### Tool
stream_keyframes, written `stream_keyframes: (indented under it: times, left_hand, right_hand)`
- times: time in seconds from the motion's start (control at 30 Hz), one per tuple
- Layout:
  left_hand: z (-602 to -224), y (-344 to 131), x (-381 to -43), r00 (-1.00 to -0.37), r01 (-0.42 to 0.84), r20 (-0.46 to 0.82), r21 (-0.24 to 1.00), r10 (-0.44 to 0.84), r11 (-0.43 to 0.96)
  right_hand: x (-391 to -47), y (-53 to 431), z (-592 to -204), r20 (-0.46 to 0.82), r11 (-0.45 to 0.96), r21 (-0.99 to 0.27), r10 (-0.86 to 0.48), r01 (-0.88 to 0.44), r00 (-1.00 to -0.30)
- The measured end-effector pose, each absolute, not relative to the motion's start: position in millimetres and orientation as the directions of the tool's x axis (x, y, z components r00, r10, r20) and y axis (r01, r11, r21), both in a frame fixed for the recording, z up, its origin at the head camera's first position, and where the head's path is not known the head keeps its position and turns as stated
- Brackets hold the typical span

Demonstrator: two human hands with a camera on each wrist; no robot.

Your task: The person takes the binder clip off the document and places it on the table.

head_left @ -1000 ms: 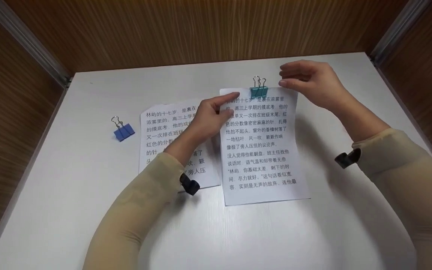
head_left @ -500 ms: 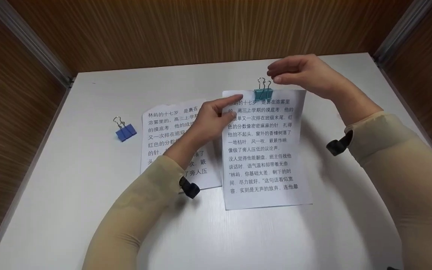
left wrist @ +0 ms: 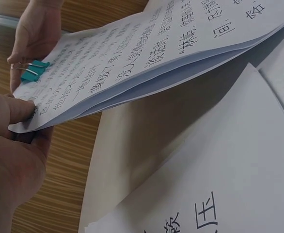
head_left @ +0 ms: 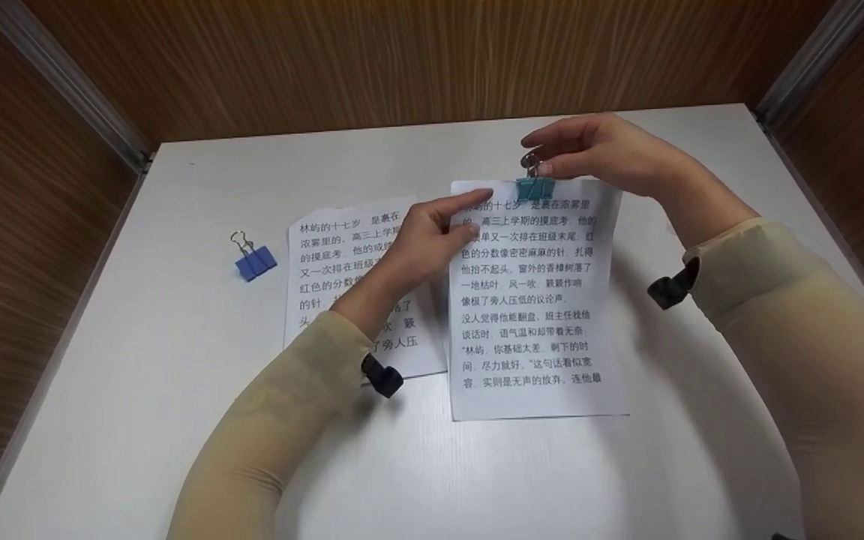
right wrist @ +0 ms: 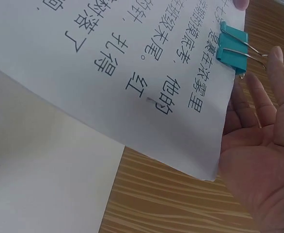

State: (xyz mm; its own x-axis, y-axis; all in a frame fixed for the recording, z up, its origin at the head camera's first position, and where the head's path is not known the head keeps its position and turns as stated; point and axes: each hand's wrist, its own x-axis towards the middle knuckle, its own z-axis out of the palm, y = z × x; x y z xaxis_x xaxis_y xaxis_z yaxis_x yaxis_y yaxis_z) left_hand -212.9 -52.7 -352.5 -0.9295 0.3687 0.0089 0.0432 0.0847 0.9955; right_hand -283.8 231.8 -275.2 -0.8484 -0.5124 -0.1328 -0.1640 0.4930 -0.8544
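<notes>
A stack of printed sheets [head_left: 529, 322] is held raised at its top end, and its layers show apart along the side in the left wrist view. My left hand [head_left: 432, 236] pinches its upper left edge, thumb on the front and fingers behind. A teal binder clip [head_left: 535, 189] bites the middle of the top edge, both wire handles sticking up. With thumb and fingers, my right hand [head_left: 604, 154] pinches those handles; in the right wrist view the thumb lies at the wire ends of the clip [right wrist: 233, 48] while the fingers are behind.
A second printed stack [head_left: 316, 285] lies on the white table [head_left: 139, 360] to the left, partly under my left arm. Further left sits a blue binder clip [head_left: 256, 264], handles up. Wood-grain panels [head_left: 417, 60] stand around the table's back and sides.
My right hand has moved left from beside the teal clip onto its wire handles. The left hand keeps its pinch on the stack, which has shifted slightly in view.
</notes>
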Motion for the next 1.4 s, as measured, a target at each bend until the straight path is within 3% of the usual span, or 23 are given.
stream_keyframes:
  times: [0.93, 1.27, 1.4]
  left_hand:
    - [-355, -54, -216, -0.927, 0.043, 0.018, 0.997, 0.375, 0.06]
    - [-362, -57, -218, -0.933, 0.023, -0.005, 0.997, 0.36, 0.073]
    - [-367, -58, -223, -0.939, 0.007, -0.015, 0.998, 0.343, 0.064]
  right_hand:
    - [-278, 223, -278, 0.027, 0.418, -0.873, -0.472, -0.251, -0.881]
    - [-273, 227, -270, 0.207, 0.362, -0.874, -0.326, -0.324, -0.923]
    - [-271, 234, -266, 0.225, 0.359, -0.876, -0.291, -0.324, -0.93]
